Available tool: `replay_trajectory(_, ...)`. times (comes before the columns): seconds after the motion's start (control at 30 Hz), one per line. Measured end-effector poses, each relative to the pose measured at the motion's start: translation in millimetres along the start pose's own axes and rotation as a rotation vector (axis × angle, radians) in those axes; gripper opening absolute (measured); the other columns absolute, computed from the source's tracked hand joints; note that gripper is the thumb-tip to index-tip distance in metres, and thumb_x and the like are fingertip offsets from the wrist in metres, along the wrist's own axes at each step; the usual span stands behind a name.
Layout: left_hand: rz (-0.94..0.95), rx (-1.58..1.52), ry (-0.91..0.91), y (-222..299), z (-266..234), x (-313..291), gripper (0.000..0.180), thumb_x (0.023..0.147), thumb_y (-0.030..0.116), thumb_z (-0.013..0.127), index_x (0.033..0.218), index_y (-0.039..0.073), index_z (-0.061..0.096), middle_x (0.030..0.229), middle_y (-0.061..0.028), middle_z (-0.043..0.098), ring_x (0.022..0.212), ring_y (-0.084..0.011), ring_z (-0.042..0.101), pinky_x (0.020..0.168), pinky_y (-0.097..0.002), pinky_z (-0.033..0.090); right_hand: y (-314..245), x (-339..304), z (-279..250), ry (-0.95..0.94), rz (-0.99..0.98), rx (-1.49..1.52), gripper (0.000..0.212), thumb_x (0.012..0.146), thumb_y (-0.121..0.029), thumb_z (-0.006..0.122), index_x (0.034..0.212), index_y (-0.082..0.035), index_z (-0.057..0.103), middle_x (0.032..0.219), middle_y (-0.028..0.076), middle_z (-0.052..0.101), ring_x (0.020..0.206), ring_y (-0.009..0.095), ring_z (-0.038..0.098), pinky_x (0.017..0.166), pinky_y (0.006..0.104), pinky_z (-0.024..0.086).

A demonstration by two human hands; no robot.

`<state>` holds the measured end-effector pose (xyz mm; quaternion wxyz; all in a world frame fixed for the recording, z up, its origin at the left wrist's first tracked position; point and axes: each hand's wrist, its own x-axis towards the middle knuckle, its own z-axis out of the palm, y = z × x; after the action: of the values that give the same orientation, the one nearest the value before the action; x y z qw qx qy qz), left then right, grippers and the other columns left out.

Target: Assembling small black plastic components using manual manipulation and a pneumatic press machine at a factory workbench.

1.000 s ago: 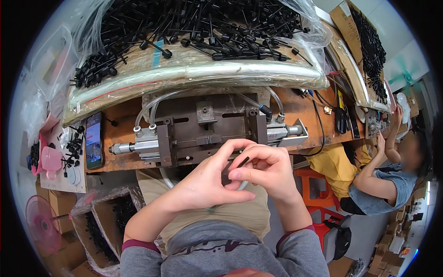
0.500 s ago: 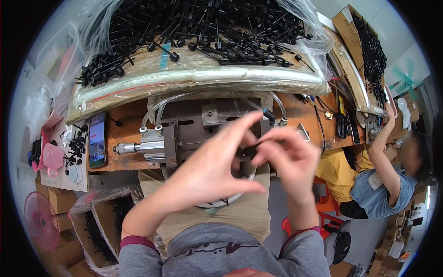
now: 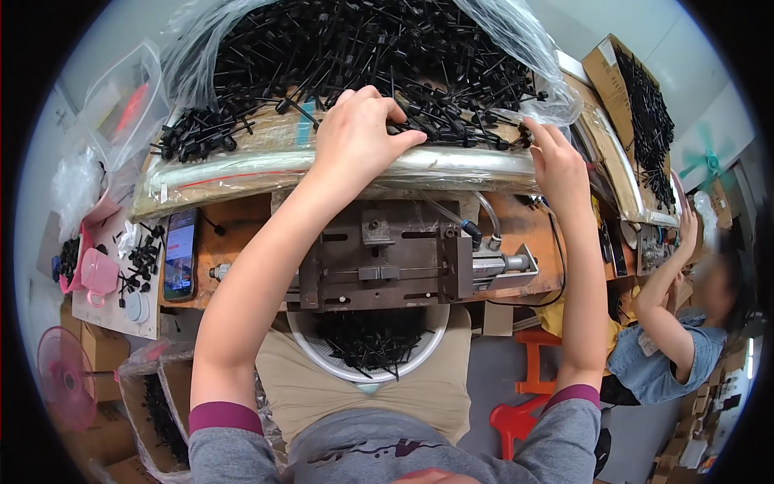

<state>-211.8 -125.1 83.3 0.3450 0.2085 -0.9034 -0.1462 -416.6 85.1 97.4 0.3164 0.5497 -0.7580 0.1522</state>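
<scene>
My left hand [image 3: 359,133] reaches over the front edge of the wrapped tray [image 3: 451,161], its thumb and index finger apart, close to the heap of black stemmed plastic parts [image 3: 347,48]. At the right end of the same edge is my right hand [image 3: 560,169], fingers bent and apart from the thumb, near a few of these parts. No part shows clearly in either hand. Below my arms lies a dark metal clamping jig [image 3: 379,250] with air cylinders. A white basket [image 3: 439,343] holding more black parts rests at my lap.
A phone [image 3: 180,254], a pink cup [image 3: 99,274] and loose black parts stand at the left. A pink fan [image 3: 64,375] and a plastic-lined box [image 3: 165,395] are lower left. On the right, a co-worker [image 3: 669,347] sits beside another tray; red stools [image 3: 516,419] stand nearby.
Both hands have moved from above the jig, where they were close together, forward to the tray edge and apart. The jig and basket are now uncovered. The co-worker's arms have shifted.
</scene>
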Motion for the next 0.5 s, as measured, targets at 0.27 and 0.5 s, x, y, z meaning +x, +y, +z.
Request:
replay_trajectory(0.27, -0.007, -0.365, 0.010, 8, -37, -24, 0.018, 0.081, 0.017, 0.073, 0.094, 0.005, 0.073, 0.098, -0.0041, 0.064, 0.083, -0.0146, 0.063, 0.073, -0.0294, 0.052, -63, 27, -5, -0.044, 0.054, 0.521, 0.026, 0.082, -0.011, 0.070, 0.107, -0.007, 0.067, 0.099, 0.010, 0.066, 0.093, 0.030, 0.064, 0.079, 0.0371, 0.052)
replay_trajectory(0.5, 0.268, -0.340, 0.041, 27, -75, -101, 0.027, 0.074, -0.003, 0.072, 0.100, 0.000, 0.070, 0.117, -0.0151, 0.067, 0.101, -0.0235, 0.067, 0.081, -0.0305, 0.056, -80, 43, 16, -0.068, -0.050, 0.465, 0.022, 0.079, -0.008, 0.072, 0.100, -0.003, 0.070, 0.099, 0.013, 0.064, 0.099, 0.031, 0.061, 0.087, 0.0382, 0.050)
